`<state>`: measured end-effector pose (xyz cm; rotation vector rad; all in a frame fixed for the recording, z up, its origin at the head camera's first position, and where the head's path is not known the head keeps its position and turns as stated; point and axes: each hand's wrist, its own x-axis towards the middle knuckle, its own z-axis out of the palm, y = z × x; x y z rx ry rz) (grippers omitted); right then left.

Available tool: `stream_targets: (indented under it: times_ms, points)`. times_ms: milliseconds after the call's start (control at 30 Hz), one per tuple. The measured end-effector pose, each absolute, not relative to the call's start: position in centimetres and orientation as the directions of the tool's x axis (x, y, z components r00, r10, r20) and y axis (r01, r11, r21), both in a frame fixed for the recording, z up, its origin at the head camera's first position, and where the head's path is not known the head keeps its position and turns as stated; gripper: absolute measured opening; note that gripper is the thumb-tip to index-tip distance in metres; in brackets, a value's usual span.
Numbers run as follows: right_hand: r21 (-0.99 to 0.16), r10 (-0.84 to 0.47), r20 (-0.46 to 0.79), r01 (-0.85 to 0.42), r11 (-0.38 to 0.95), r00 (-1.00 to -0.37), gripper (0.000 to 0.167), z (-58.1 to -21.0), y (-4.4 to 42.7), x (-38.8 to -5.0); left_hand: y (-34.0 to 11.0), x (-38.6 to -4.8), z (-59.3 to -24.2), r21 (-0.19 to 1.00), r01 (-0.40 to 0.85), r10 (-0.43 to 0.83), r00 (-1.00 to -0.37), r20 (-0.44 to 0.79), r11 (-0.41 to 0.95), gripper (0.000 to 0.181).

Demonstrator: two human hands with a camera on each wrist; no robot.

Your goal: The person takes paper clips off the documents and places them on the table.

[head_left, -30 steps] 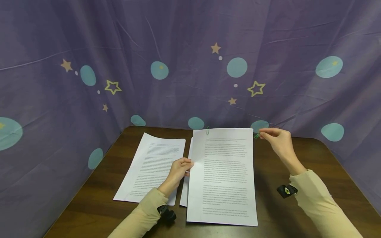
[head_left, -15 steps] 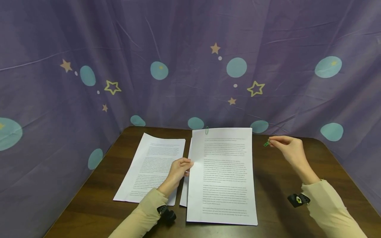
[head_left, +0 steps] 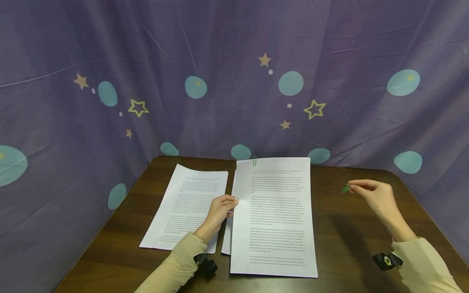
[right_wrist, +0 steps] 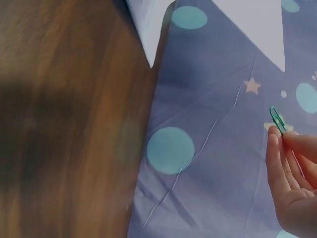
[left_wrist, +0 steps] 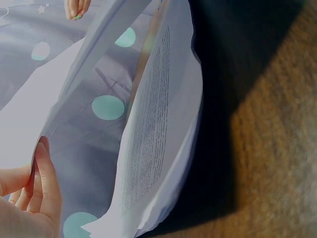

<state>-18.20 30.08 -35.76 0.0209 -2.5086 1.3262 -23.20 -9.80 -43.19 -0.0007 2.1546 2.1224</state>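
Printed sheets (head_left: 278, 219) stand raised in front of me, and a green paper clip (head_left: 254, 161) sits on their top edge near the left corner. My left hand (head_left: 219, 211) pinches the left edge of these sheets between thumb and fingers; the left wrist view shows the same grip (left_wrist: 37, 191). Off to the right, my right hand (head_left: 377, 199) pinches a second green paper clip (head_left: 345, 188) at its fingertips, apart from the sheets. That clip (right_wrist: 277, 119) sticks out past the thumb in the right wrist view.
Another printed stack (head_left: 190, 203) lies on the brown wooden table (head_left: 110, 248) at the left. More paper (head_left: 226, 240) shows behind the raised sheets. A purple curtain (head_left: 227, 53) with stars and ovals hangs behind the table.
My right hand has moved right and down, away from the top right corner of the sheets, carrying its paper clip. The left hand and the sheets have stayed nearly still.
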Motion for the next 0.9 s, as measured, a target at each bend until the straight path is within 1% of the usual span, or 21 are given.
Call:
stream_targets:
  times_ms: [233,400,633,900]
  points:
    - [-0.788,0.157,0.217,-0.078,0.611,-0.963,0.035,-36.4,31.6,-16.9,-9.9,-23.1,-43.1,0.996,-0.091,0.100,-0.991,-0.090,0.001,0.015]
    - [-0.776,0.161,0.202,-0.057,0.628,-0.966,0.036,-36.8,32.8,-16.1,-9.9,-23.2,-43.1,0.996,-0.094,0.109,-0.990,-0.092,-0.013,0.015]
    - [-0.765,0.144,0.148,-0.021,0.644,-0.979,0.036,-37.2,34.3,-14.7,-9.8,-21.9,-41.0,0.996,-0.089,0.121,-0.989,-0.089,0.004,0.016]
    - [-0.750,0.117,0.092,0.009,0.661,-0.989,0.036,-38.0,36.1,-13.5,-9.9,-23.2,-43.2,0.995,-0.102,0.118,-0.988,-0.099,-0.016,0.016]
